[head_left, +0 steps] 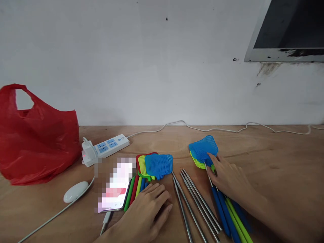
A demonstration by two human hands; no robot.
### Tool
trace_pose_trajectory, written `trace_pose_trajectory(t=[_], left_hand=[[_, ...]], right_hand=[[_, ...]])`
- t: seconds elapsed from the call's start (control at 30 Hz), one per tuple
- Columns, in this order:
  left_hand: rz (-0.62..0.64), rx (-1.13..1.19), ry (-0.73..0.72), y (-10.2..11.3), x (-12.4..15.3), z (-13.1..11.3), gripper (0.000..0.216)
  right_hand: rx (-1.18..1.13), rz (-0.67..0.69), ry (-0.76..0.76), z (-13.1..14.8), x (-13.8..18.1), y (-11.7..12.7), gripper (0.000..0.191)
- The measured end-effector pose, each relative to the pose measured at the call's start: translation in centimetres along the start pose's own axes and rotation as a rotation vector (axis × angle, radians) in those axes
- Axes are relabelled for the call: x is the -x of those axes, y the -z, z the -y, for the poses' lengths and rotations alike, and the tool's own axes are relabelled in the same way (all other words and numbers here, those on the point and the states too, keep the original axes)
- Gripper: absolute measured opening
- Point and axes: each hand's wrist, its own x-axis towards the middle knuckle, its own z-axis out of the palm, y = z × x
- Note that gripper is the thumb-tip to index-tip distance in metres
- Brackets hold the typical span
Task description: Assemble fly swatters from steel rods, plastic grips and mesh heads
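Observation:
My right hand lies over a small pile of fly swatters, its forefinger on a blue mesh head and its thumb near the metal rod below. Its fingers are apart; the hand partly covers the necks. A yellow-green mesh head shows beneath the blue one. Blue handles and yellow-green handles extend towards me. My left hand rests on the table, loosely bent and holding nothing visible, beside several loose coloured handles. Loose blue swatter heads lie stacked on others beyond it.
Several metal rods lie between my hands. To the left are a lit phone with a charging cable, a white mouse-shaped object, a power strip and a red plastic bag. A white cord runs along the wall.

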Motion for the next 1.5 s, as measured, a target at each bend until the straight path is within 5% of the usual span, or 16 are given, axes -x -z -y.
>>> trace_pose_trajectory(t=[0.33, 0.53, 0.97, 1.2, 1.5], left_hand=[[-0.001, -0.011, -0.015, 0.0, 0.0, -0.1, 0.015], [-0.012, -0.018, -0.017, 0.1, -0.2, -0.1, 0.016], [-0.034, -0.015, -0.051, 0.2, -0.1, -0.1, 0.016], [0.111, -0.033, -0.070, 0.6, 0.2, -0.7, 0.032], [0.206, -0.016, -0.074, 1.2, -0.1, -1.3, 0.041]], right_hand=[[-0.038, -0.045, 0.018, 0.0, -0.3, -0.6, 0.041], [-0.071, -0.049, 0.104, 0.2, -0.2, -0.8, 0.018], [-0.224, -0.104, 0.209, 0.5, 0.5, 0.2, 0.017], [-0.382, -0.127, 0.326, 1.2, 0.8, 0.2, 0.020], [-0.498, 0.017, 0.400, 1.5, 1.1, 0.7, 0.020]])
